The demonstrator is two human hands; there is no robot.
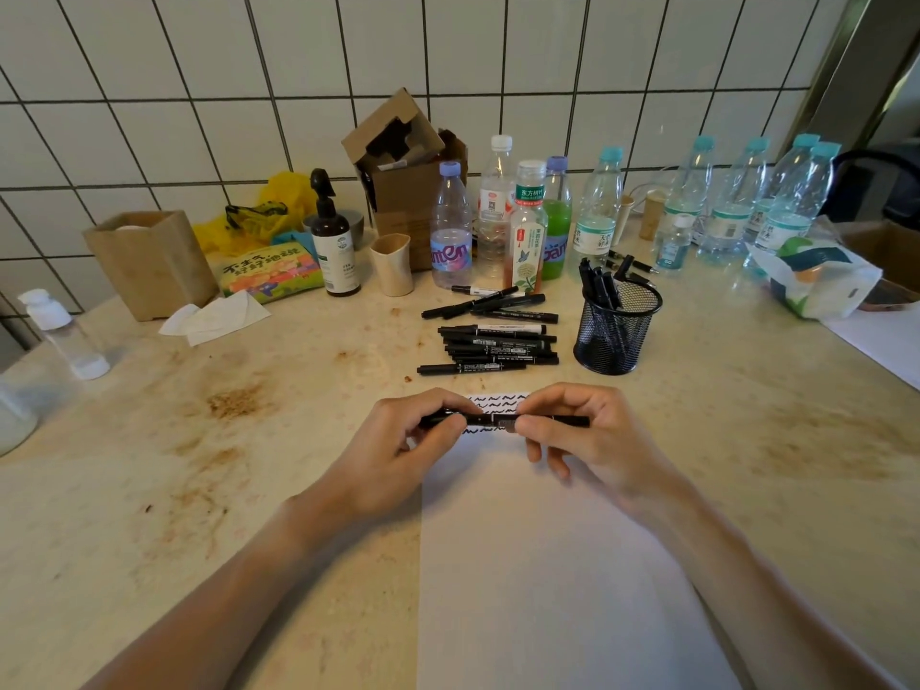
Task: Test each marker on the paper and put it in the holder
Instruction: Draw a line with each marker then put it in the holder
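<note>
While both hands hold one black marker (498, 419) level above the far end of the paper (547, 565), the left hand (403, 450) pinches one end and the right hand (582, 440) pinches the other, each grip narrow around the barrel. Whether the cap is coming off or going on cannot be told. Squiggles (498, 401) already run across the paper's far edge, just behind the marker.

Judging by its look, the marker is light, stiff and smooth, so it should roll if set down loose; the barrel near the middle is the surest place to hold it, with the other hand on the cap.

Beyond the paper lies a pile of markers (493, 348), and further back a smaller scatter of markers (490, 303). To the right of the pile stands the mesh holder (617, 331), with several markers already upright in it. It looks light and could tip if a marker is pushed in hard. The path from paper to holder looks open. Behind the pile, a row of bottles (522, 226), a cardboard box (403, 181) and a pump bottle (334, 241) crowd the back of the counter (199, 440), well apart from the hands.
</note>
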